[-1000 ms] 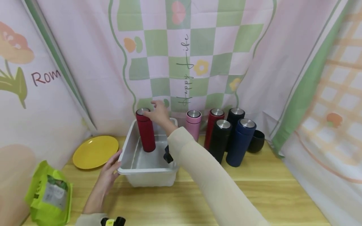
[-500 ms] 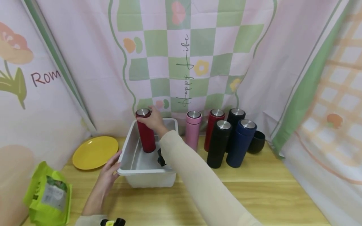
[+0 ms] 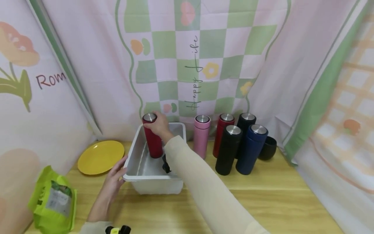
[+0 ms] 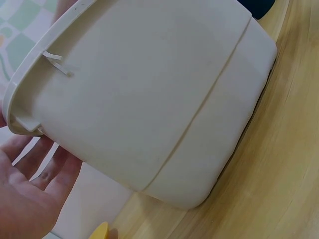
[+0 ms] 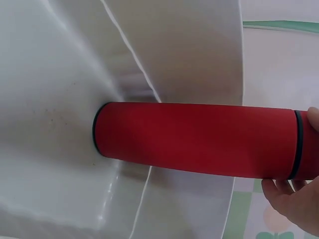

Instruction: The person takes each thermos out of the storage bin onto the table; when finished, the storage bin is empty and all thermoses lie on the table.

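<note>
A red thermos bottle (image 3: 153, 143) with a silver-topped lid stands inside the pale grey plastic bin (image 3: 156, 185), near its far left corner. My right hand (image 3: 159, 125) grips the bottle just below the top; in the right wrist view the fingers (image 5: 281, 191) wrap around its lid end. The bottle's base (image 5: 102, 129) meets the bin floor. At the bin's left side, my left hand (image 3: 112, 177) holds the rim. Seen from the left wrist, several fingers (image 4: 55, 169) lie against the outside under the rim, with a bit of another digit above it.
Right of the bin stand a pink thermos (image 3: 201, 138), another red one (image 3: 223, 130), a black one (image 3: 228, 151), a second black one behind, and a blue one (image 3: 251, 151). Near them is a black cup (image 3: 268, 149). A yellow plate (image 3: 100, 157) and green packet (image 3: 54, 201) lie left.
My right hand has come down from above the red thermos and closed its fingers around the lid end. The left hand stays at the bin's rim.
</note>
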Tool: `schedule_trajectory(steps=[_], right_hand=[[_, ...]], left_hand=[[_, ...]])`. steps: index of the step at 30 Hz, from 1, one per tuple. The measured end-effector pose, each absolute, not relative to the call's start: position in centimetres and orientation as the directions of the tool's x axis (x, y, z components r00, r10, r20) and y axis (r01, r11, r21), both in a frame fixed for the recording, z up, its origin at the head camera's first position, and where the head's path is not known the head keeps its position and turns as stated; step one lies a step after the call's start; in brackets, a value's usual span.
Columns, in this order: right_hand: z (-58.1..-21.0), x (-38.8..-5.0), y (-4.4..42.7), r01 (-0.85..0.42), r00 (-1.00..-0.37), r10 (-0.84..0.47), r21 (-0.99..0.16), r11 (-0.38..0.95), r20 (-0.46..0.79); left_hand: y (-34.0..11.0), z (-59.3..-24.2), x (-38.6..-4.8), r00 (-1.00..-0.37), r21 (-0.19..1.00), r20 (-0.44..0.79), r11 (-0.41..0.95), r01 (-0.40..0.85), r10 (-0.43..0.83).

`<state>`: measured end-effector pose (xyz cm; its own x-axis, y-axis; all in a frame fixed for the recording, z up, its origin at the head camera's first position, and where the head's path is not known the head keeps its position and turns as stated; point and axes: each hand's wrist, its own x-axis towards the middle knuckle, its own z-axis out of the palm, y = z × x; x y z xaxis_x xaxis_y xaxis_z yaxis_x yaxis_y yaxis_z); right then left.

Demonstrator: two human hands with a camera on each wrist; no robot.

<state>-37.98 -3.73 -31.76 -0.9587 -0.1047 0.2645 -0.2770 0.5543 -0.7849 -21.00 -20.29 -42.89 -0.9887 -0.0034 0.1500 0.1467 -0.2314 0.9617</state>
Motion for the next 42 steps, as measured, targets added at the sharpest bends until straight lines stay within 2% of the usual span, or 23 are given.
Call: schedule_trajectory(steps=[6, 18, 26, 33, 42], right_hand=[[-31.5, -37.8, -3.6, -0.293, -0.953, -0.109, -0.767, 0.571, 0.283], [-30.7, -37.3, -2.7, -0.243, -0.965, -0.061, -0.787, 0.567, 0.255], [-27.6, -35.9, -2.0, -0.31, -0.945, -0.08, -0.791, 0.528, 0.317], [-24.2, -34.4, -0.6, -0.267, -0.961, -0.071, -0.837, 0.478, 0.266], [-20.4, -32.8, 1.8, -0.307, -0.948, -0.051, -0.867, 0.391, 0.313]], left_hand=[[-20.3, -42.7, -21.0, -0.988, 0.962, 0.152, -0.23, 0.149, -0.006], [-20.1, -42.9, -20.9, -0.988, 0.964, 0.152, -0.22, 0.15, -0.004], [-20.2, -42.7, -20.9, -0.989, 0.962, 0.149, -0.231, 0.146, -0.006], [-20.3, -42.5, -20.7, -0.99, 0.965, 0.139, -0.225, 0.134, 0.003], [-20.3, -42.5, -20.8, -0.988, 0.956, 0.153, -0.254, 0.144, 0.015]])
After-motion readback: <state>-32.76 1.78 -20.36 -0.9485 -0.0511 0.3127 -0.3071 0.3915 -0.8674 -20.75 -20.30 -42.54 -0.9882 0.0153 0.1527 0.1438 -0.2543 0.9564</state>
